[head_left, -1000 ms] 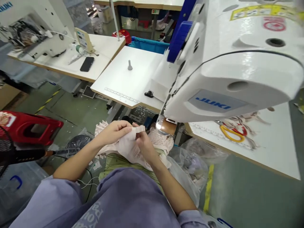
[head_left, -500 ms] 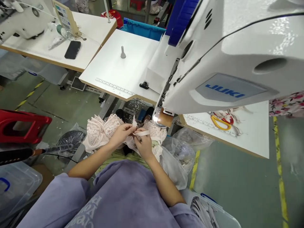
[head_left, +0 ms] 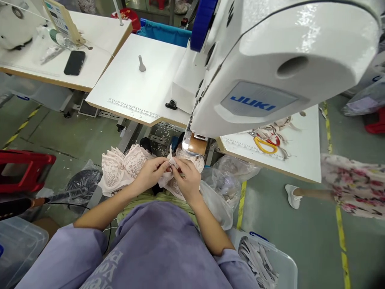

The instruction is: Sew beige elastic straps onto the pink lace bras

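Just above my lap, my left hand pinches a pale pink strap of a bra. My right hand meets it there, thumb and fingers closed on the same strap; the exact spot between the fingertips is hidden. Pale pink lace bras lie bunched on my lap, to the left of and beneath my hands. Beyond my fingers, the rounded metal arm end of the sewing machine stands close, apart from both hands.
A white worktable lies ahead. Yellow-handled scissors and fabric scraps rest on the right table part. Plastic bags hang right of my lap. A box of grey strips sits lower right. A person in a floral garment stands at right.
My right hand has turned and moved in beside the left; the loose strap end that stuck out over it is no longer visible. The view has shifted, and more of the person at right shows.
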`<state>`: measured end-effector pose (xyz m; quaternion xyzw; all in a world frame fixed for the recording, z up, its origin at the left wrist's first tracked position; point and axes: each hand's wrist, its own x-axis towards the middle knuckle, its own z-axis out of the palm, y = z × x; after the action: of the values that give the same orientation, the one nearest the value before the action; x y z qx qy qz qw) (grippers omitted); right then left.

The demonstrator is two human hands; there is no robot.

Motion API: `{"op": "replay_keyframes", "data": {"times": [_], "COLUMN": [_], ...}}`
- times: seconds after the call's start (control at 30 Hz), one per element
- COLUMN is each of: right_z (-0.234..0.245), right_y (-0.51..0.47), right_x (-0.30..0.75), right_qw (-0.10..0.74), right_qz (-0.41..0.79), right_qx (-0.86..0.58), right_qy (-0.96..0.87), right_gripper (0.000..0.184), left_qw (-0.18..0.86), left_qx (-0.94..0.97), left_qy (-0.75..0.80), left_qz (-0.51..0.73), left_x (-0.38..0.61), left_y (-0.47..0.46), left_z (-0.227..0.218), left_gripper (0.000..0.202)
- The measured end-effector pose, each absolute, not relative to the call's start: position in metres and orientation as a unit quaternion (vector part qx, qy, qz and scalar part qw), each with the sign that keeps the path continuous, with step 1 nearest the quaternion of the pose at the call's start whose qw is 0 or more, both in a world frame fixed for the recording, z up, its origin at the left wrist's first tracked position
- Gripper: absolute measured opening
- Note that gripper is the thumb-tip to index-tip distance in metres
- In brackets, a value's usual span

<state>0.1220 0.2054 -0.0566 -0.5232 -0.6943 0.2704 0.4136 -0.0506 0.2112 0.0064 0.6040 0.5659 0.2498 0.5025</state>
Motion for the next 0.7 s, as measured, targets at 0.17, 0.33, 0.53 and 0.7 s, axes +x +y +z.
{"op": "replay_keyframes", "data": {"times": [0.17, 0.33, 0.53, 0.7], "right_z": [-0.074, -0.087, -0.052, -0.026], "right_y": [0.197, 0.218, 0.302, 0.348], "right_x": [0.119, 0.156, 0.329, 0.399], "right_qw": [0.428, 0.330, 0.181, 0.019], "right_qz": [0.226, 0.206, 0.029, 0.041], "right_qx": [-0.520, -0.474, -0.758, -0.772], "right_qy": [-0.704, -0.790, -0.627, -0.633], "right_gripper": [0.028, 0.027, 0.051, 0.044], "left_qw": [0.459, 0.418, 0.425, 0.441], "left_qx": [0.624, 0.638, 0.675, 0.682], "left_qy": [0.589, 0.612, 0.577, 0.556], "left_qz": [0.231, 0.210, 0.174, 0.176], "left_x": [-0.035, -0.025, -0.028, -0.020], "left_y": [0.215, 0.231, 0.237, 0.229], "left_z": [0.002, -0.007, -0.017, -0.010], "left_gripper": [0.035, 0.042, 0.047, 0.047]}}
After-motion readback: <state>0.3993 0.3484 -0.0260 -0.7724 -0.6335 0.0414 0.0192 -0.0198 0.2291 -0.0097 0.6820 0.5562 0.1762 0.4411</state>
